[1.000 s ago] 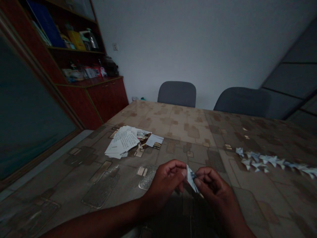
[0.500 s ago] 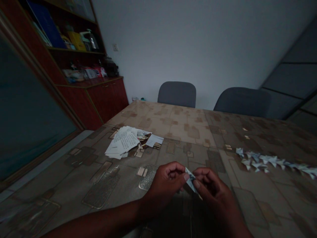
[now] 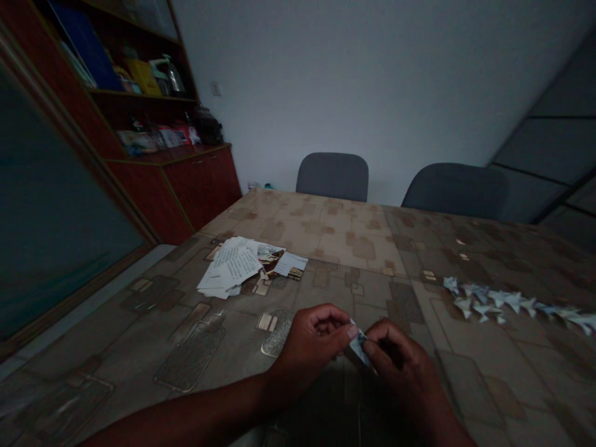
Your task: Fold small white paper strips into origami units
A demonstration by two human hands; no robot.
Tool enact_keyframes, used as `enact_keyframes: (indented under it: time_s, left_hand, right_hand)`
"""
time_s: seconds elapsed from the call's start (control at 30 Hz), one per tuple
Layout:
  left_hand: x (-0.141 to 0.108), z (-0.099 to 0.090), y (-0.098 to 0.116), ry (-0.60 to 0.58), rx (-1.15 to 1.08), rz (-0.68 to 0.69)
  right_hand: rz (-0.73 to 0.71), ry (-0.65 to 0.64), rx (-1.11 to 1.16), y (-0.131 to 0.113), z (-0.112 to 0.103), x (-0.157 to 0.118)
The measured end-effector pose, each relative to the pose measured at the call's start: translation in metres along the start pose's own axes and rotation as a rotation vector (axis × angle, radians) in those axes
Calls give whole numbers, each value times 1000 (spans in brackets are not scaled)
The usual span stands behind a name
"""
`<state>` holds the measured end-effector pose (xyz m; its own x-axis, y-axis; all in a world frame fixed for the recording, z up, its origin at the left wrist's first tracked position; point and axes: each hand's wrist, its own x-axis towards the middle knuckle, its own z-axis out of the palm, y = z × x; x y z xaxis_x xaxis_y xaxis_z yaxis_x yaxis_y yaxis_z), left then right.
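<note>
A small folded piece of paper (image 3: pixel 359 349), pale with dark print, is held just above the table between my two hands. My left hand (image 3: pixel 316 338) pinches its upper left edge between thumb and fingers. On the other side, my right hand (image 3: pixel 400 357) grips it with thumb and bent forefinger. My fingers cover part of the paper. Off to the right lies a cluster of pointed folded paper pieces (image 3: pixel 512 302). A loose pile of printed paper sheets (image 3: pixel 233 267) rests on the table at the left.
The table (image 3: pixel 321 217) has a patterned brown cloth. Two grey chairs (image 3: pixel 332 177) stand at its far side, against a pale wall. At the back left is a red-brown cabinet (image 3: pixel 200 186) with shelves holding a kettle (image 3: pixel 175 79) and other items.
My right hand has shifted slightly, its forefinger bending closer onto the paper. The folded paper has turned a little, showing more of its printed face. My left hand is nearly still.
</note>
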<state>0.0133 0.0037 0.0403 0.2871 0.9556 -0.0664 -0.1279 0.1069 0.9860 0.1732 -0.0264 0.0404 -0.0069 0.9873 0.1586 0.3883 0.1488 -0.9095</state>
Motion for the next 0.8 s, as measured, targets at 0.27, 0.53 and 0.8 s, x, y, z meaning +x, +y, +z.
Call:
enact_keyframes:
  time_s: [0.27,0.53,0.8]
  left_hand:
    - [0,0,1,-12,-42,-30]
    - [1,-2,4,-19,-2,-26]
    - [3,-7,-1,-136,-74,49]
  right_hand:
    - [13,-27,12,1,3,0]
    - [44,-57,61,0,0,1]
    - [232,-135,387,4,-9,9]
